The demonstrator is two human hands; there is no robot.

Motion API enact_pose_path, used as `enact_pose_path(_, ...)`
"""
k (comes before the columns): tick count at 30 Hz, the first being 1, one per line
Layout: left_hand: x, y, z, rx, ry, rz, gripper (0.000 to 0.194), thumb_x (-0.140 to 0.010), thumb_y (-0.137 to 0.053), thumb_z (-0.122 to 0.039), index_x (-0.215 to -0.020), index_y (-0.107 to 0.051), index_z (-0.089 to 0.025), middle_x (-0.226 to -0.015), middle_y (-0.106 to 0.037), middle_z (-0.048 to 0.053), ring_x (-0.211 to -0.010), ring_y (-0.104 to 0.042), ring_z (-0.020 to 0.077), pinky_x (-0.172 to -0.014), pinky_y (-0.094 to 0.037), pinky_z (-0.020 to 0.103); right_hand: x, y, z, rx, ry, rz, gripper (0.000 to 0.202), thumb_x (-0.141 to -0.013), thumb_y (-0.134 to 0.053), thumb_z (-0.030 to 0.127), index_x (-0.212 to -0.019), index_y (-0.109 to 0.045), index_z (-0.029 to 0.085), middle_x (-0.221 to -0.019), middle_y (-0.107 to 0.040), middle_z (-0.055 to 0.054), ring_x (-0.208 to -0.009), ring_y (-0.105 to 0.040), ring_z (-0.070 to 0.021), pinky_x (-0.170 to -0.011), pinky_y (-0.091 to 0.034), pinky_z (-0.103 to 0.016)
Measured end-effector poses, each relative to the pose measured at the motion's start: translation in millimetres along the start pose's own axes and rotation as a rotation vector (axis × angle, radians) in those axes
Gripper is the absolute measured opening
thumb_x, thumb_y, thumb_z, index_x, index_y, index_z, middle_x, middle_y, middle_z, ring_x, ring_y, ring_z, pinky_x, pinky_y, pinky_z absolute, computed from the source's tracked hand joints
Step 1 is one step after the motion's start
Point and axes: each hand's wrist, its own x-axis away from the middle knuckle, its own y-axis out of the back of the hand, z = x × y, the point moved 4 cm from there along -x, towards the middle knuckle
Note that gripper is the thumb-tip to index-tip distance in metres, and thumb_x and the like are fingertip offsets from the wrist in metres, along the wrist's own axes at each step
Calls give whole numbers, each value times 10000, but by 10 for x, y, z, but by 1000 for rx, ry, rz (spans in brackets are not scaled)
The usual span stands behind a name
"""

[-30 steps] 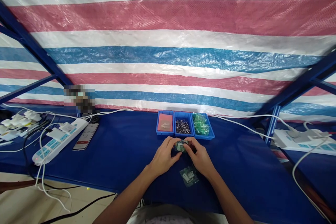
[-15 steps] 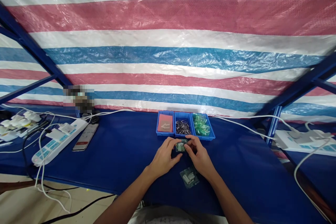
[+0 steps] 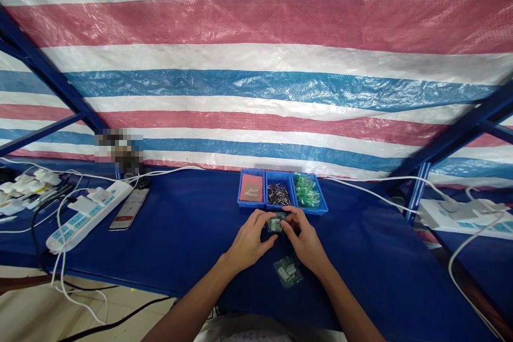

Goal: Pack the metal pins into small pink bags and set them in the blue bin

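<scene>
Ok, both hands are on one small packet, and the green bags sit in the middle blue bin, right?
Not the middle one: the head view shows the green bags in the rightmost bin. The left hand and right hand are on one small packet.

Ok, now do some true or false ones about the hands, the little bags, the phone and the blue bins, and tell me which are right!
1. The left hand and right hand hold one small bag together. True.
2. The phone is in a blue bin. False: the phone lies beside the left power strip.
3. The middle bin has thin, shiny pieces in it. True.
4. The green bags are in the left bin. False: they're in the right bin.
5. Another little bag lies on the blue table. True.
</scene>
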Motion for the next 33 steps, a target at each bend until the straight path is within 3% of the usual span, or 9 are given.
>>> enact_pose_path(33,-7,3,-3,-7,1,17,569,-963,-687,-144,-1473,-492,-300,-1322,-587,83,-1253,-603,269,-1057,-556,425,5,-4,3,44,24,24,338,-1067,-505,514,-1252,-634,263,-834,-641,-15,-713,-615,-213,-669,-502,-319)
